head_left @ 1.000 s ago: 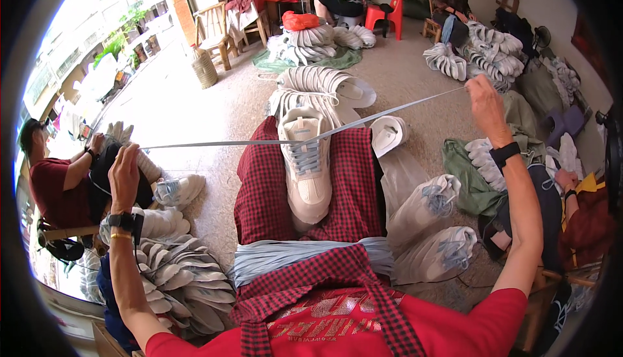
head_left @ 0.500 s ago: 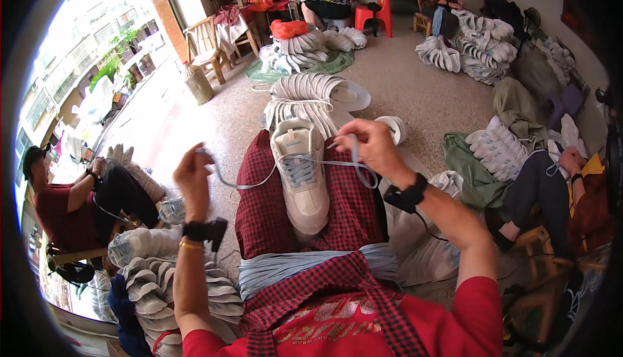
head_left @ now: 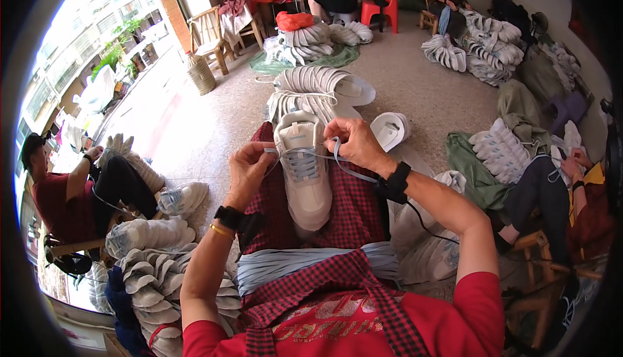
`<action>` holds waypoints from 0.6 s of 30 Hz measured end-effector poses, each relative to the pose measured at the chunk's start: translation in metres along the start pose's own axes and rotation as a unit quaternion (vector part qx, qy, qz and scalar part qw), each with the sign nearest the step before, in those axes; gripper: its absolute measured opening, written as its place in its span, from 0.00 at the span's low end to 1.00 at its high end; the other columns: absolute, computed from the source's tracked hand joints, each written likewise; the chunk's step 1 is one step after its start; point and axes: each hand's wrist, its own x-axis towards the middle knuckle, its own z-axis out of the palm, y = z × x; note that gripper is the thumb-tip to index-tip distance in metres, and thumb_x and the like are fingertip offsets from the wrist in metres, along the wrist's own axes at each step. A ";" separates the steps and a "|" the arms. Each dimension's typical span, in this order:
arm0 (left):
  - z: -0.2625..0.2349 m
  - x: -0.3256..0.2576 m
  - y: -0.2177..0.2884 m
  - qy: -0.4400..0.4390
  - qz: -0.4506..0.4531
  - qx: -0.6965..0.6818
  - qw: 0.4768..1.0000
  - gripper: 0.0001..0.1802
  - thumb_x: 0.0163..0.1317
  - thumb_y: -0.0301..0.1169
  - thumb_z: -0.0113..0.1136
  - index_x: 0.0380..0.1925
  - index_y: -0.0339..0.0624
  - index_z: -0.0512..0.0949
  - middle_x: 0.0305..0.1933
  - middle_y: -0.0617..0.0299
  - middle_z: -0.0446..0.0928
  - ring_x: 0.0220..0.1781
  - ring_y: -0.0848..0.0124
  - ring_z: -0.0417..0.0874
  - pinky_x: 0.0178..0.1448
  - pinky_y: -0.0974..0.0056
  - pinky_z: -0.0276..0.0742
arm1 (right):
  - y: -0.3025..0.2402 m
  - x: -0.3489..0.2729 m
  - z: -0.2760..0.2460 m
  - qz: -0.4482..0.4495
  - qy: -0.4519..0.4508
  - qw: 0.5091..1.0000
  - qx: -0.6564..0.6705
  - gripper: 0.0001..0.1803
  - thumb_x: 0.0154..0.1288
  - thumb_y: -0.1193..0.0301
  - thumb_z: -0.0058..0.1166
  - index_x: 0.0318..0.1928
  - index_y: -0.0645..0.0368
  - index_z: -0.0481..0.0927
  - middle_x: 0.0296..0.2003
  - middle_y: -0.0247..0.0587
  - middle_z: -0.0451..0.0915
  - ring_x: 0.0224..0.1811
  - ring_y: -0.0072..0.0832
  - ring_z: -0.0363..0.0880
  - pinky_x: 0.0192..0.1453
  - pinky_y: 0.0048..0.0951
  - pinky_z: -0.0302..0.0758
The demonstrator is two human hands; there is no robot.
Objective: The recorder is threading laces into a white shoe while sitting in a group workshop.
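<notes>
A white shoe (head_left: 304, 172) rests on the person's lap at frame centre, the lower eyelets already laced. The left hand (head_left: 250, 169) and right hand (head_left: 354, 143) each pinch a grey lace (head_left: 350, 169) end at the upper eyelets; tying appears left.

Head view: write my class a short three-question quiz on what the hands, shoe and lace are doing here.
1. True or false: the white shoe lies on the person's lap.
2. Which hand pinches the pale blue lace near the shoe's top eyelets? A) left hand B) right hand C) neither
3. Fill in: both wrists wear a black ____.

Key: 1 true. 2 B; the left hand grips the lace's other end at the shoe's left side. 3 band.
</notes>
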 end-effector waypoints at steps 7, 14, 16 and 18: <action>-0.002 -0.003 0.000 0.013 0.040 0.086 0.995 0.08 0.62 0.24 0.62 0.41 0.32 0.82 0.37 0.59 0.85 0.38 0.74 0.86 0.44 0.70 0.82 | -0.021 0.016 0.012 -0.042 -0.010 0.994 -0.105 0.08 0.50 0.76 0.63 0.33 0.61 0.80 0.23 0.37 0.81 0.26 0.26 0.81 0.34 0.28 0.77; -0.004 0.001 -0.005 0.014 0.021 0.103 0.994 0.09 0.59 0.22 0.61 0.40 0.34 0.82 0.34 0.63 0.84 0.36 0.79 0.83 0.42 0.73 0.79 | -0.022 0.026 0.005 -0.011 -0.067 0.993 -0.094 0.09 0.54 0.77 0.61 0.37 0.63 0.79 0.27 0.38 0.84 0.30 0.21 0.83 0.36 0.26 0.79; -0.001 0.004 -0.008 0.037 0.037 0.082 0.995 0.09 0.57 0.23 0.61 0.38 0.35 0.83 0.30 0.67 0.82 0.31 0.82 0.78 0.36 0.73 0.75 | -0.026 0.026 0.005 -0.011 -0.080 0.992 -0.093 0.08 0.55 0.77 0.60 0.38 0.63 0.79 0.27 0.36 0.84 0.30 0.20 0.82 0.36 0.25 0.79; 0.003 0.005 -0.008 0.057 0.054 0.062 0.995 0.08 0.55 0.24 0.62 0.36 0.37 0.84 0.25 0.71 0.79 0.26 0.84 0.73 0.31 0.72 0.70 | -0.028 0.026 0.006 -0.011 -0.088 0.992 -0.092 0.08 0.56 0.78 0.59 0.38 0.63 0.78 0.27 0.35 0.83 0.29 0.19 0.82 0.36 0.25 0.79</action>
